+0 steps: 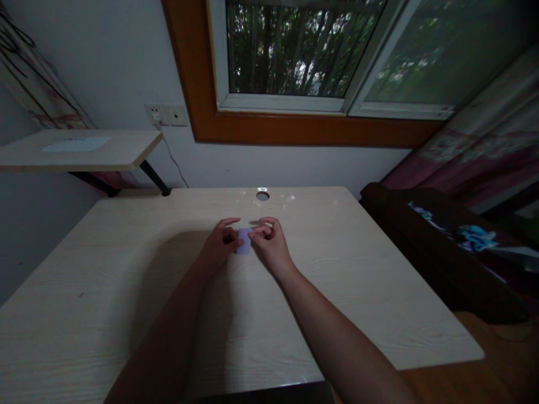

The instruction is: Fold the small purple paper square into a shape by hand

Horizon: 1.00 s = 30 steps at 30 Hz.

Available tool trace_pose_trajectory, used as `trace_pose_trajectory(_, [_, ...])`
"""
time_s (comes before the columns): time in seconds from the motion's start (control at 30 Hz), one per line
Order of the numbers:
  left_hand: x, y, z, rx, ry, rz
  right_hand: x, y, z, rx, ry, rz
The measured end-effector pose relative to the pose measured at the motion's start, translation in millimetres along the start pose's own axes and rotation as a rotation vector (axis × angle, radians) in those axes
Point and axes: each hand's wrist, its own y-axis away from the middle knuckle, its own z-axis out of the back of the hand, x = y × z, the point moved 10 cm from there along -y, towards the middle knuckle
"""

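A small pale purple piece of paper (243,241) is pinched between both hands above the middle of the light wooden desk (126,280). My left hand (221,244) grips its left edge with thumb and curled fingers. My right hand (269,241) holds its right edge, fingers bent and pressed together. Both forearms reach in from the near edge of the desk.
A round cable hole (262,195) sits near the desk's far edge. A small side shelf (80,148) juts out at the left under a wall socket (166,115) with a cord. A dark wooden bed frame (438,247) stands to the right, below a window (303,50).
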Motion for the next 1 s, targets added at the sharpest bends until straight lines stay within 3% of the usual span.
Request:
trace_pose_trajectory(0.33, [3, 0, -0.9, 0.009, 0.018, 0.002, 11, 0, 5, -0.068, -0.035, 0.005])
trace_pose_trajectory(0.57, [2, -1, 0.3, 0.005, -0.002, -0.005, 6, -1, 3, -0.041, -0.029, 0.014])
trace_pose_trajectory(0.8, [0, -2, 7.8, -0.063, 0.008, -0.02, -2, 0, -11, 0.096, 0.021, -0.016])
trace_pose_trajectory(1.0, [1, -3, 3.6, -0.017, 0.009, -0.01, 0, 0, -4, 0.035, 0.011, -0.005])
